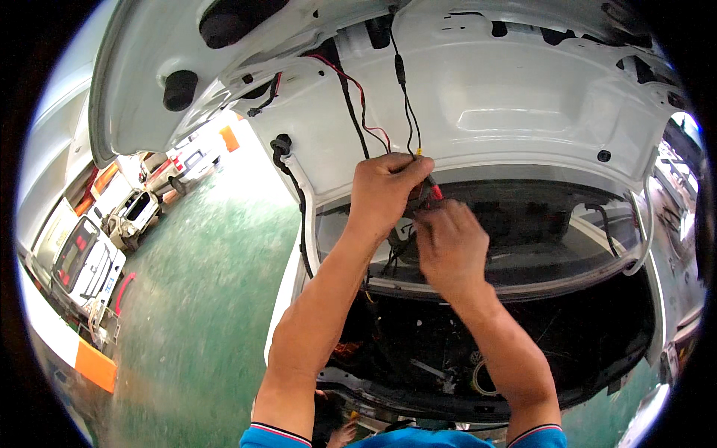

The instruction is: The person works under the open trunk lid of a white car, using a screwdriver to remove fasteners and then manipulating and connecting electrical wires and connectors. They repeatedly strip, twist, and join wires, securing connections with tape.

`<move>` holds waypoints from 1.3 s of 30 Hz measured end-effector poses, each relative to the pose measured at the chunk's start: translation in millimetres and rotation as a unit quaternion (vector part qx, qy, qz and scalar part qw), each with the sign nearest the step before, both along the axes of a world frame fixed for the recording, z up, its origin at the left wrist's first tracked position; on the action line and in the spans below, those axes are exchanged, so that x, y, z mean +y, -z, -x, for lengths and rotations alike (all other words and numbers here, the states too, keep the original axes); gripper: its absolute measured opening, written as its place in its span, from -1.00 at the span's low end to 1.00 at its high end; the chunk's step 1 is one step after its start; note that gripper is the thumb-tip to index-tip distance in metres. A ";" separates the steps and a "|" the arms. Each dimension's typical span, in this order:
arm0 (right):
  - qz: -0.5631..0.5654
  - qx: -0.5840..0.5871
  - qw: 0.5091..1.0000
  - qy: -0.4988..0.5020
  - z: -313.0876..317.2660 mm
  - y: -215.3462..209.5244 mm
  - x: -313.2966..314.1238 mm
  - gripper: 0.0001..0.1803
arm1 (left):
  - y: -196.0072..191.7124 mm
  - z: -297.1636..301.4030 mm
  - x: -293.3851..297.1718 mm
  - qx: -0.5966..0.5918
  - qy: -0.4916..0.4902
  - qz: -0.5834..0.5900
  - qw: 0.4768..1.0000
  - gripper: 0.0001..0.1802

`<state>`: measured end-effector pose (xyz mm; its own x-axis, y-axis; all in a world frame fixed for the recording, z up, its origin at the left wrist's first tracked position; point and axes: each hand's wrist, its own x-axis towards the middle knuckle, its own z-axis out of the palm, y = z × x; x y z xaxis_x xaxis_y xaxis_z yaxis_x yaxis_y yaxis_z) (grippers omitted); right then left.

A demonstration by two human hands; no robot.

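Observation:
Below the raised white trunk lid (426, 75), my left hand (379, 187) pinches black wires between thumb and fingers. From that grip a short black lead with a red end (436, 192) points down toward my right hand (453, 243). My right fingers are curled together just under the red end; what they hold is hidden. Above my hands hang a thin black cable with a thicker inline piece (400, 71) and a red wire (364, 104) beside a black taped harness (348, 101). A small yellow connector (420, 151) shows at my left fingertips.
The rear window (515, 216) and dark trunk opening (418, 336) lie behind and below my arms. A black rubber-ended harness (281, 145) hangs at the left edge. Green floor (202, 276) and a damaged white vehicle (78, 261) are to the left. Another person's hand (343, 433) shows low down.

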<state>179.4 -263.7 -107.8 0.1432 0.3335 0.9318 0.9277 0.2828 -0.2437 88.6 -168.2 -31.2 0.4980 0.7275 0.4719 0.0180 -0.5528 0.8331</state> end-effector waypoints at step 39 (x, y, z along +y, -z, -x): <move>0.206 0.197 0.917 -0.278 -65.7 -54.5 23.5 -0.69 | -4.1 23.8 12.5 -0.053 0.130 0.043 0.989 -0.72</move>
